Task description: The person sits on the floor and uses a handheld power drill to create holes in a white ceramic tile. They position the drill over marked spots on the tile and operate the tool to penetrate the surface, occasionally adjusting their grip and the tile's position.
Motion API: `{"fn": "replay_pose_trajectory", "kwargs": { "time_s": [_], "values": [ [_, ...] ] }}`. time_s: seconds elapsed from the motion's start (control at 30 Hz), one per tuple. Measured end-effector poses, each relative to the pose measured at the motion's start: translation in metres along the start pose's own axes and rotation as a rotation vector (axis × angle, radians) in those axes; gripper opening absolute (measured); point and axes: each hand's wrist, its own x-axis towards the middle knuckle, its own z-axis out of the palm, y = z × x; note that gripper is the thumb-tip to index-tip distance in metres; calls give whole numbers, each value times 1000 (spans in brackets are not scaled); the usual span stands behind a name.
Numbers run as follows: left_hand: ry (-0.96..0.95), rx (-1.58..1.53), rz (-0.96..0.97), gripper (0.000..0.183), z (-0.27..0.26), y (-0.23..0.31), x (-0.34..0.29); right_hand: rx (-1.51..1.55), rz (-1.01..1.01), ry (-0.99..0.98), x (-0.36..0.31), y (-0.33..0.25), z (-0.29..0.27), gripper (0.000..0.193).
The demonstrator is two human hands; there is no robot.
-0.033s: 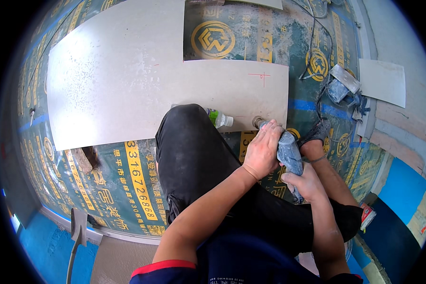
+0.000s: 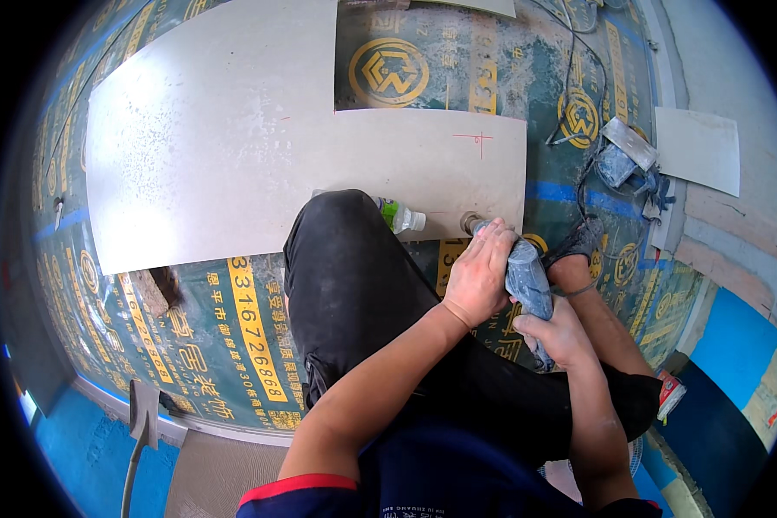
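Note:
A dusty grey-blue angle grinder with a round, brownish hole-saw bit is held in both hands. My left hand is closed over the front of the tool, close to the bit. Behind it, my right hand grips the body, thumb across the top. The bit rests at the near edge of a large pale tile, by its right corner; its contact face is hidden. A red cross is marked on the tile. A clear plastic bottle with a green label and white cap lies on the tile beside my knee.
Dark green printed protective sheeting covers the floor. On the right sit another dusty power tool, its trailing cable and a smaller tile piece. A shovel and a brown block lie on the left.

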Motion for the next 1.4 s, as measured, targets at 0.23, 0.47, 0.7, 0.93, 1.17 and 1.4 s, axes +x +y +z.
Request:
{"fn": "replay_pose_trajectory", "kwargs": {
  "time_s": [0.23,0.47,0.7,0.93,1.17,1.4],
  "values": [
    [10,8,10,86,-1,1,1,-3,-1,9,0,-1,1,36],
    [-3,-5,7,86,0,-1,1,6,1,6,0,-1,1,35],
    [-45,-39,-11,89,0,-1,1,17,5,12,-1,-1,2,34],
    [-52,-26,-9,89,0,-2,0,9,8,14,-1,0,1,34],
    [-41,-32,-3,88,1,-2,1,18,1,11,-1,0,1,33],
    [-31,-32,-3,86,1,-1,1,20,10,6,0,0,0,34]
  ]
}}
